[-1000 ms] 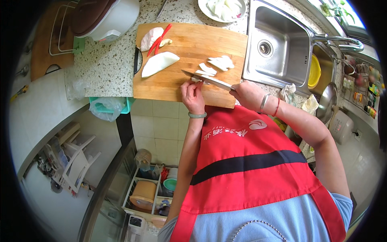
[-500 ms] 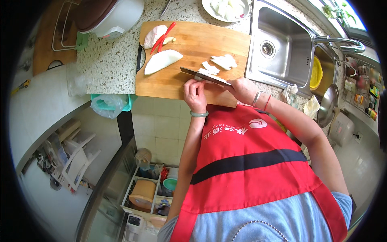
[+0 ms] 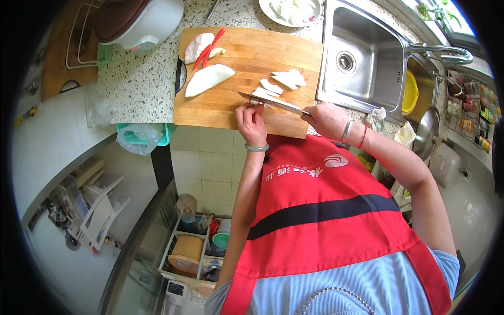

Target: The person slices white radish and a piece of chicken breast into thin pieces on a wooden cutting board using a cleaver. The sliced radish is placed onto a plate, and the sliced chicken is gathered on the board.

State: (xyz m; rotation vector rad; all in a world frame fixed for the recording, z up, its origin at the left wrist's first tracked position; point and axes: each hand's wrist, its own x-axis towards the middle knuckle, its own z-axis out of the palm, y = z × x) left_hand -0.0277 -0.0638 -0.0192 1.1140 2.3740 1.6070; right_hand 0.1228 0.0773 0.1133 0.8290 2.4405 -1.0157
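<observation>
Near the middle of the frame, the right hand is closed round the handle of a kitchen knife, its blade slanting up and left across the wooden cutting board. The left hand has its fingers bunched narrow just below the blade, near the tip; what they press on is mostly hidden, so I cannot tell how firmly it is held. White vegetable slices lie just above the blade, toward the board's right side, and an uncut white vegetable wedge rests at its left, below two red chillies. For clean slicing, the left fingertips are best curled back, with knuckles guiding the flat of the blade, since they sit very near the edge. A steady wrist and equal small shifts should keep thickness even; finished slices are best kept clear of the cut.
</observation>
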